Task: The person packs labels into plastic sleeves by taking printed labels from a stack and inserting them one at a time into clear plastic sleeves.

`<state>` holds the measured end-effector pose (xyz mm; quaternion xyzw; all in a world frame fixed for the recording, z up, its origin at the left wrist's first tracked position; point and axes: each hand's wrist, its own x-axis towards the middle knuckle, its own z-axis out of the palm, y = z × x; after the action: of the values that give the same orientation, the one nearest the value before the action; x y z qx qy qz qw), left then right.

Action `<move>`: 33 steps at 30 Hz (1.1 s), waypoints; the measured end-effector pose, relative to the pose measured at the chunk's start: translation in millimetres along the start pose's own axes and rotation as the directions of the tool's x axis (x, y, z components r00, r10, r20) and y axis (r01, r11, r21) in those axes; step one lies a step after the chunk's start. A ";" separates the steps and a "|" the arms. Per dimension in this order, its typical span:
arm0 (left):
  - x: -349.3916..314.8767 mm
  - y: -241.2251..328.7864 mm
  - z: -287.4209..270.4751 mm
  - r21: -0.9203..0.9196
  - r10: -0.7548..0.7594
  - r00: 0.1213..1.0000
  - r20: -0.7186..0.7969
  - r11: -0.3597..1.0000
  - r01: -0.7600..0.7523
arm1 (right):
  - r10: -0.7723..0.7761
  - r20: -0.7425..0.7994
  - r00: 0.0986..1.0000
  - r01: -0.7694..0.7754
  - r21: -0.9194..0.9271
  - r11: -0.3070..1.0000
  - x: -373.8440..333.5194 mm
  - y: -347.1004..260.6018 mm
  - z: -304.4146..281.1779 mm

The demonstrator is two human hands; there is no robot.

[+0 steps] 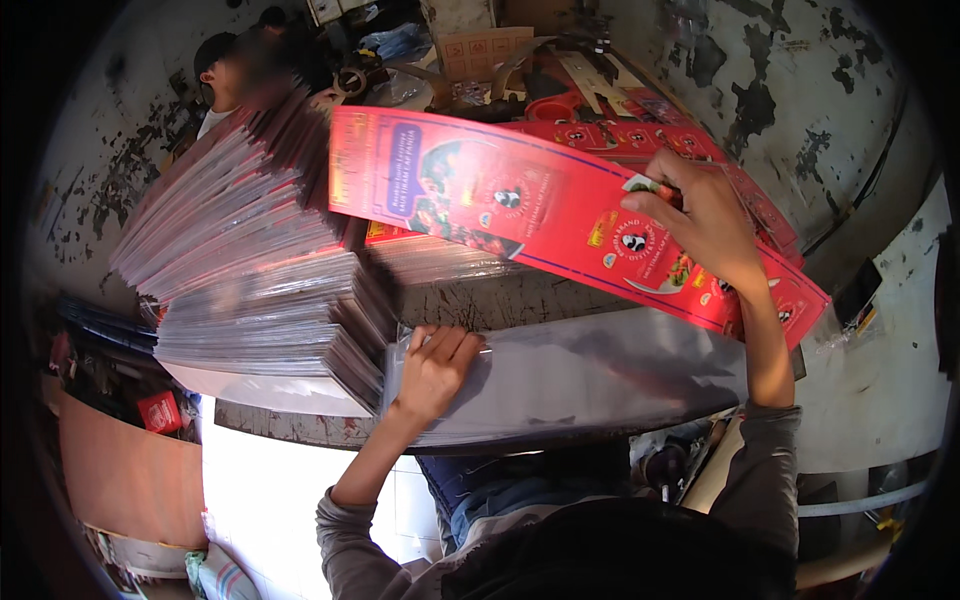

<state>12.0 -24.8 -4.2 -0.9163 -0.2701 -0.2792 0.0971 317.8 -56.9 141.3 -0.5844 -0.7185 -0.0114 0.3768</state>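
Note:
My right hand pinches a long red printed paper strip near its right part, thumb on top. The strip slants above the table, its left end higher and curving up. Below it lies a flat pile of long clear plastic sleeves along the table's near edge. At the left end of that pile my left hand is closed, its curled fingers gripping the edge of the top sleeve. Just left of this hand rises a thick stack of sleeved strips, with another leaning bundle fanned behind it.
More red printed strips lie at the back right of the dark, worn table. A tape roll and loose clutter sit at the back. Another person is at the far left. Peeling walls stand behind.

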 end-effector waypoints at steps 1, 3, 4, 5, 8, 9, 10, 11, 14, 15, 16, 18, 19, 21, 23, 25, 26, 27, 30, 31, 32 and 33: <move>-2.7 -0.2 -0.3 0.052 0.029 0.999 -0.021 0.998 -0.028 | -0.060 -0.054 0.997 0.057 -0.055 0.997 4.1 -10.5 3.9; -0.1 4.5 -1.3 0.104 0.067 0.997 -0.049 0.993 -0.062 | -0.060 -0.099 0.993 0.055 -0.046 0.997 16.4 -30.1 3.5; 1.1 7.3 -2.9 0.160 0.102 0.992 -0.078 0.983 -0.089 | -0.067 -0.143 0.988 0.062 -0.038 0.997 24.2 -39.1 5.3; 1.7 9.5 -3.0 0.163 0.110 0.991 -0.078 0.982 -0.096 | -0.065 -0.151 0.986 0.059 -0.038 0.998 34.2 -44.7 10.1; -2.2 13.2 -2.1 0.236 0.166 0.983 -0.083 0.961 -0.142 | -0.195 -0.394 0.898 0.257 0.112 0.960 67.1 -75.8 26.2; -1.7 14.1 -0.4 0.225 0.168 0.982 -0.090 0.963 -0.145 | -0.197 -0.426 0.883 0.262 0.101 0.960 76.2 -92.1 27.4; -3.5 13.5 1.2 0.221 0.161 0.983 -0.089 0.965 -0.138 | -0.249 -0.450 0.858 0.354 0.166 0.920 88.9 -103.5 39.1; -0.8 14.9 2.1 0.225 0.171 0.981 -0.089 0.963 -0.148 | -0.295 -0.481 0.826 0.438 0.215 0.873 99.1 -115.1 45.3; 0.3 16.8 0.7 0.212 0.170 0.985 -0.040 0.964 -0.158 | -0.310 -0.469 0.827 0.486 0.320 0.813 117.1 -163.4 66.9; 0.2 17.0 3.0 0.197 0.163 0.985 -0.054 0.969 -0.150 | -0.346 -0.476 0.809 0.542 0.376 0.752 121.4 -174.7 81.3; 1.5 18.0 4.8 0.181 0.160 0.985 -0.067 0.972 -0.146 | -0.370 -0.580 0.726 0.636 0.362 0.681 126.0 -181.9 96.6; 1.2 18.3 6.2 0.185 0.152 0.986 -0.066 0.973 -0.138 | -0.368 -0.422 0.829 0.552 0.510 0.660 118.3 -193.3 104.8; -0.8 17.2 6.4 0.187 0.131 0.989 -0.068 0.975 -0.116 | -0.365 -0.424 0.829 0.552 0.514 0.657 115.0 -193.4 111.5; -3.0 17.1 6.3 0.189 0.090 0.992 -0.089 0.979 -0.072 | -0.387 -0.335 0.859 0.511 0.545 0.664 109.5 -190.2 124.9; -5.2 16.8 4.9 0.183 0.049 0.992 -0.114 0.983 -0.027 | -0.369 -0.309 0.876 0.481 0.511 0.713 103.4 -178.0 129.9; -7.8 14.6 5.0 0.117 -0.080 0.986 -0.148 0.988 0.098 | -0.320 -0.263 0.910 0.411 0.478 0.776 97.7 -159.9 135.0; -8.3 13.8 2.8 0.114 -0.088 0.985 -0.149 0.988 0.105 | -0.323 -0.256 0.911 0.409 0.480 0.776 96.6 -150.4 135.8; -8.6 12.9 0.5 0.111 -0.132 0.978 -0.162 0.982 0.151 | -0.303 -0.254 0.919 0.387 0.420 0.821 95.4 -139.8 135.6; -10.9 8.8 1.6 0.104 -0.220 0.960 -0.171 0.965 0.239 | -0.254 -0.149 0.956 0.291 0.357 0.888 83.1 -108.7 119.4; -10.0 10.3 2.1 0.110 -0.227 0.959 -0.168 0.963 0.247 | -0.237 -0.128 0.963 0.268 0.346 0.899 79.3 -93.4 117.2; -9.4 10.8 2.6 0.118 -0.234 0.958 -0.168 0.960 0.255 | -0.225 -0.108 0.968 0.248 0.333 0.910 75.0 -79.6 116.0; -9.3 11.0 4.1 0.112 -0.234 0.951 -0.201 0.959 0.260 | -0.226 -0.088 0.970 0.243 0.294 0.925 67.6 -66.5 112.6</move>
<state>13.4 -36.8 -13.1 -0.8363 -0.3910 -0.3543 0.1491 199.7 29.7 126.4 -0.4293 -0.7663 0.0383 0.4764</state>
